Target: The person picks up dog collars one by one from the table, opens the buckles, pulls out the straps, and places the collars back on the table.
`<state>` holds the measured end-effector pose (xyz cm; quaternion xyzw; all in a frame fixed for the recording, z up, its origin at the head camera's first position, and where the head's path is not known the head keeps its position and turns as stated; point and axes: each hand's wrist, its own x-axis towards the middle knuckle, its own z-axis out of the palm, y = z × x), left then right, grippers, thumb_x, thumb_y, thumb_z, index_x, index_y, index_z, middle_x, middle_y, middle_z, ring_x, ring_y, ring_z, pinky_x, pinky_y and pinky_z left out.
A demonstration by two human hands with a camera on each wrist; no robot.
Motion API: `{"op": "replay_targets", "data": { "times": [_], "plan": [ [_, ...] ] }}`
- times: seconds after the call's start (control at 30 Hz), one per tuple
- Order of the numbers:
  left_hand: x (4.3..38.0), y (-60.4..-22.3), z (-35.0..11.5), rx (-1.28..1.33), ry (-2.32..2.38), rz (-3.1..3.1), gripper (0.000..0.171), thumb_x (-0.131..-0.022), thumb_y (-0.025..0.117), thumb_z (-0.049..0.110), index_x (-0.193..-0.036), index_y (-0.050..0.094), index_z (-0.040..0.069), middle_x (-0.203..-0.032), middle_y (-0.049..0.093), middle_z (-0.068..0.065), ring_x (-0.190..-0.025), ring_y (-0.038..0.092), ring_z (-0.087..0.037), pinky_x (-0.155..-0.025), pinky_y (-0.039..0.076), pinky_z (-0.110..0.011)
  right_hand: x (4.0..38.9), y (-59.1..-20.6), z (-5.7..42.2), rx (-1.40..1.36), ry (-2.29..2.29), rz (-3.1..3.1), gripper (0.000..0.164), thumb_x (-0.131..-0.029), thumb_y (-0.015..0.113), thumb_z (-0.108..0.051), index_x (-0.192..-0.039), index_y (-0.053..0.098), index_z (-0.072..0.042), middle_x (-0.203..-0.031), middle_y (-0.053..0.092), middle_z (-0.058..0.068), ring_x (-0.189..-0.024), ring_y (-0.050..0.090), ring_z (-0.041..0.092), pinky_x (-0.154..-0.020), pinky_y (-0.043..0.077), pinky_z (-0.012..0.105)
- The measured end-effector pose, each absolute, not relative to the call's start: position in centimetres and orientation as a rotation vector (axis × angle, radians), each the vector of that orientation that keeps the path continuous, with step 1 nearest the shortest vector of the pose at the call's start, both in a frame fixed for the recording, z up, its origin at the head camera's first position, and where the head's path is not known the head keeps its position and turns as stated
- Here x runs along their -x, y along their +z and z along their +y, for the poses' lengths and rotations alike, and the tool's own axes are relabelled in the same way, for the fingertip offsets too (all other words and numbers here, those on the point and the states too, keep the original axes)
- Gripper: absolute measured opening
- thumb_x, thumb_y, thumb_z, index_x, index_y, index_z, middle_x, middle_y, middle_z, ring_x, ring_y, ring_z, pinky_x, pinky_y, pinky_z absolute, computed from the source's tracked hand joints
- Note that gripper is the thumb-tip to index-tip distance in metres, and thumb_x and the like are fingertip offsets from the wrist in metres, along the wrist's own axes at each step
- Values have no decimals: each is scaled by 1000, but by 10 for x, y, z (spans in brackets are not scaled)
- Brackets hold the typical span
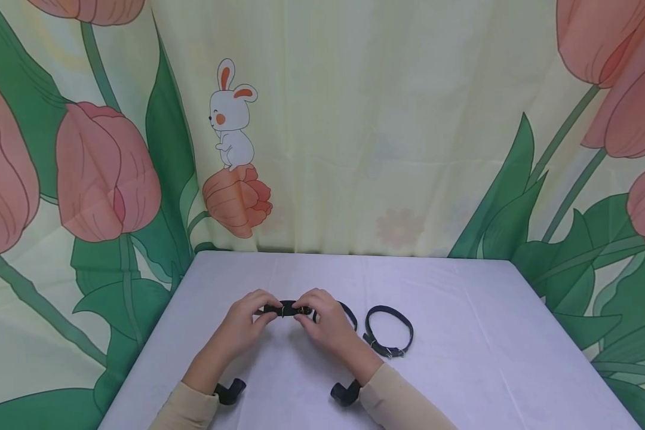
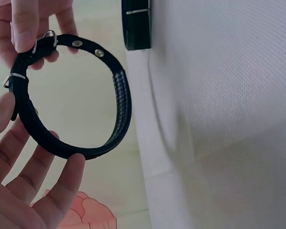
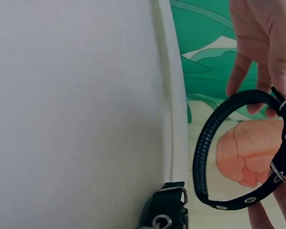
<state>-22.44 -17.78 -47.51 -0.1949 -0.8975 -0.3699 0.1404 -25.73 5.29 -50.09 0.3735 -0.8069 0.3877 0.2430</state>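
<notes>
A black buckled collar point(image 1: 287, 309) is held up above the table, its strap closed in a loop. My left hand point(image 1: 239, 325) pinches the strap near its tip, the thumb beside a metal keeper. At the buckle end my right hand point(image 1: 330, 325) grips the same collar between thumb and fingers. Metal eyelets and a stitched, padded section of the collar point(image 2: 126, 109) show in the left wrist view. Behind my right hand lies a second black collar point(image 1: 353, 315), partly hidden. A third collar point(image 1: 391, 309) rests to its right, looped, with metal buckle parts at the near side.
A white cloth covers the table point(image 1: 462, 358). Behind it hangs a curtain point(image 1: 355, 119) printed with tulips and a rabbit. Black camera mounts point(image 1: 231, 392) sit at both wrists, low over the table.
</notes>
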Motion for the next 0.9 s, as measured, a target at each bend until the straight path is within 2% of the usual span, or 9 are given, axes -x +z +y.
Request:
{"op": "replay_targets", "data": {
  "times": [0.2, 0.6, 0.9],
  "plan": [
    [223, -474, -175, 558, -1056, -2601, 37, -86, 87, -2, -112, 76, 22, -109, 74, 10, -107, 71, -13, -93, 64, -42, 255, -495, 55, -978, 1112, -2261, 20, -92, 83, -6, -109, 78, -14, -107, 76, -2, -98, 67, 12, -83, 58, 27],
    [224, -469, -170, 523, -1082, -2594, 37, -89, 85, -1, -117, 75, 21, -111, 73, 10, -102, 69, -9, -94, 63, -39, 253, -484, 56, -888, 1246, -2361, 19, -96, 81, -6, -112, 76, -14, -105, 75, -3, -91, 66, 9, -79, 60, 25],
    [225, -466, -162, 529, -1081, -2576, 39, -91, 88, 13, -126, 74, 20, -112, 73, 9, -98, 67, -6, -90, 63, -33, 251, -475, 58, -847, 1327, -2401, 18, -98, 79, -8, -114, 76, -16, -106, 74, -4, -94, 68, 8, -80, 61, 25]
  ]
}}
